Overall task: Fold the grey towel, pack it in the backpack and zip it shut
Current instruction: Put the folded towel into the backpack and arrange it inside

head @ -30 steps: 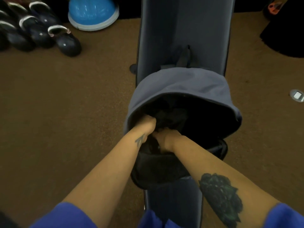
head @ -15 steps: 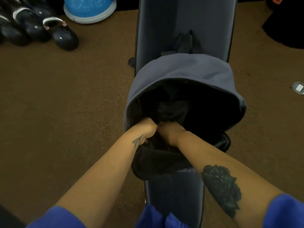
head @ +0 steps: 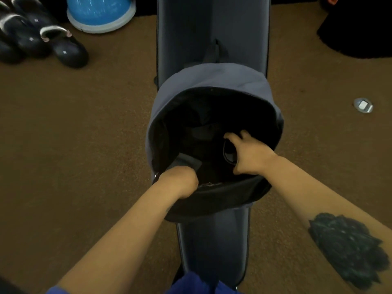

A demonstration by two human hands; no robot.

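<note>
Sitting on a long, padded, dark grey bench (head: 212,32) is a slate-grey fabric backpack (head: 214,78), its main opening gaping wide toward the person leaning over it. The bench runs straight away from the viewer across a brown carpeted floor (head: 84,145).

The person's left hand (head: 180,182) is curled into a fist at the near left rim of the opening, gripping the bag's edge; just beyond its knuckles a small grey fabric corner (head: 186,162) shows, though whether it is the towel or part of the bag's lining cannot be told. The right hand (head: 247,155) reaches into the right side of the opening, fingers bent and spread over dark material inside; whether it actually grips anything cannot be told. The interior is nearly black, so the grey towel cannot be clearly made out inside.

A dark floral tattoo (head: 347,249) marks the right forearm, and blue sleeves (head: 195,285) show at the bottom edge.

On the carpet to the far left sit several black kettlebells with pale handles (head: 63,47), and behind them a blue dome-shaped balance trainer (head: 99,11). To the right lies a small round silver floor plate (head: 363,105), well apart from the bench.
</note>
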